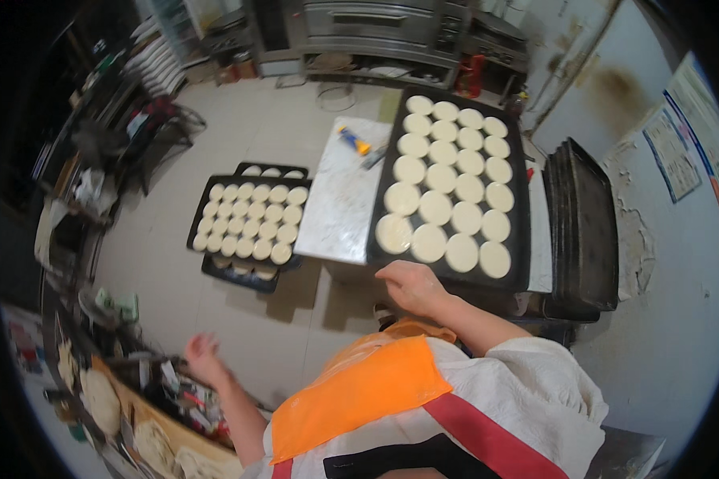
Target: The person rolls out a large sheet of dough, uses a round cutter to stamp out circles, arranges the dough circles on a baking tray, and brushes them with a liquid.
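My right hand (414, 287) is at the near left corner of a large black baking tray (379, 257), its fingers curled together and pointing left. The palm side is hidden, so whether it holds anything does not show. Rows of flat, round, pale dough discs (442, 177) cover this tray, which lies on a white-topped table (339, 203). Slightly blurred, my left hand (204, 358) hangs out to the left with its fingers apart and nothing visible in it. Below it is a cluttered shelf (196, 399).
Left of the table, low stacked trays (193, 231) carry more dough discs. A yellow-and-blue tool (353, 141) lies on the tabletop. Empty black trays (587, 231) stand by the right wall. An oven (367, 24) is at the back. Dough lumps (101, 401) rest on the wooden bench (176, 435).
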Motion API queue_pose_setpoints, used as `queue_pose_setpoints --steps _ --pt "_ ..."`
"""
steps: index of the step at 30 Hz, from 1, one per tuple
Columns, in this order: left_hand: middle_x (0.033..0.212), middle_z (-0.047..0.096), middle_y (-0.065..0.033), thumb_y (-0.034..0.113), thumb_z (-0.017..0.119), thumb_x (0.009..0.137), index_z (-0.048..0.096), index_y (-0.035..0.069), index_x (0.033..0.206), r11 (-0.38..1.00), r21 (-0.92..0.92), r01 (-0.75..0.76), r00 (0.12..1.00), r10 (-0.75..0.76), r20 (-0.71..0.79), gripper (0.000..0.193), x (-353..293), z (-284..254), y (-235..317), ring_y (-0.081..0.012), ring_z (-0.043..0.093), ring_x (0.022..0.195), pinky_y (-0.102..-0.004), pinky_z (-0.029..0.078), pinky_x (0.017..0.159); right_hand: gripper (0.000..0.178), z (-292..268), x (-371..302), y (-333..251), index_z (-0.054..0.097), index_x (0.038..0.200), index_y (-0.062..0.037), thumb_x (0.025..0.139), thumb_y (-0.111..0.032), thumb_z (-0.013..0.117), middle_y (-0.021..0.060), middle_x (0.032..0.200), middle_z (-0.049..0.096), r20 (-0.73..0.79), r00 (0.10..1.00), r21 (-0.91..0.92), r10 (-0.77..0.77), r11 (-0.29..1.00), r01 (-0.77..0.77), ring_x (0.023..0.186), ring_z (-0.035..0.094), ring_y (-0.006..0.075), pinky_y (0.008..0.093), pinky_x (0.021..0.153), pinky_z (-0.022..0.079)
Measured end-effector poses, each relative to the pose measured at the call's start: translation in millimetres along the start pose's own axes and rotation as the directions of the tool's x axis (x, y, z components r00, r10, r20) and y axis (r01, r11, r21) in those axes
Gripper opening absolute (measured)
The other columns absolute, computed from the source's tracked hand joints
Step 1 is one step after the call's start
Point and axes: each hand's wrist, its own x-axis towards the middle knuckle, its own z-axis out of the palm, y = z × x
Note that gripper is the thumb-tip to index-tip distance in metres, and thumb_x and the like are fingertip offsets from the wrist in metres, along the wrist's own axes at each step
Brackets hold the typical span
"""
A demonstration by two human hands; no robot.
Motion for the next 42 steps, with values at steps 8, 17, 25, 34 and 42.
queue_pose_setpoints --steps 8,17,25,34,42 --pt "0.077 0.068 -0.0138 0.05 0.072 0.074 0.067 0.003 0.089 0.74 0.429 -0.518 0.466 -0.176 0.867 0.05 -138.3 282.6 87.3 -0.0262 0.066 0.076 -0.0355 0.051 0.069 0.017 -107.8 -16.9 119.5 0.067 0.092 0.0013 0.078 -0.008 0.064 0.0143 0.084 0.067 -0.518 0.771 0.031 0.37 0.909 -0.416 0.078 0.066 0.0248 0.0327 0.073 0.051" --pt "0.089 0.069 -0.0193 0.039 0.058 0.078 0.07 0.0 0.086 0.308 0.429 -0.849 0.24 -0.499 0.833 0.042 -126.7 332.1 135.2 -0.0341 0.066 0.087 -0.0435 0.053 0.077 0.024 -168.5 -34.3 204.7 0.063 0.097 0.0034 0.074 -0.002 0.06 0.0188 0.096 0.062 -0.742 0.439 -0.004 0.506 0.652 -0.758 0.089 0.06 0.0343 0.0409 0.081 0.048" --pt "0.08 0.065 -0.0227 0.037 0.055 0.076 0.068 0.0 0.08 0.662 0.327 -0.675 0.082 -0.373 0.924 0.039 -94.0 294.6 179.4 -0.0385 0.063 0.08 -0.0445 0.049 0.074 0.044 -166.0 9.7 229.3 0.057 0.116 0.0075 0.077 -0.01 0.063 0.0221 0.12 0.058 -0.635 0.323 0.196 0.701 0.551 -0.811 0.113 0.054 0.036 0.0418 0.095 0.043" --pt "0.078 0.064 -0.024 0.03 0.056 0.071 0.066 -0.001 0.074 0.693 0.22 -0.686 0.215 -0.095 0.972 0.032 27.9 182.9 166.7 -0.0395 0.063 0.077 -0.0462 0.052 0.072 0.027 -92.5 18.3 220.7 0.066 0.098 0.0073 0.076 -0.009 0.068 0.0138 0.099 0.067 -0.291 0.348 0.648 0.891 0.452 -0.613 0.09 0.061 0.0247 0.0407 0.08 0.048" --pt "0.06 0.052 -0.0253 0.02 0.058 0.067 0.058 -0.007 0.066 0.874 0.421 -0.243 0.483 -0.267 0.834 0.027 130.8 60.3 82.7 -0.031 0.056 0.054 -0.0381 0.045 0.055 0.037 3.8 136.0 47.4 0.062 0.113 0.0056 0.078 -0.005 0.064 0.0128 0.102 0.067 -0.369 0.492 0.388 0.788 0.612 -0.689 0.089 0.061 0.0216 0.0337 0.081 0.047"
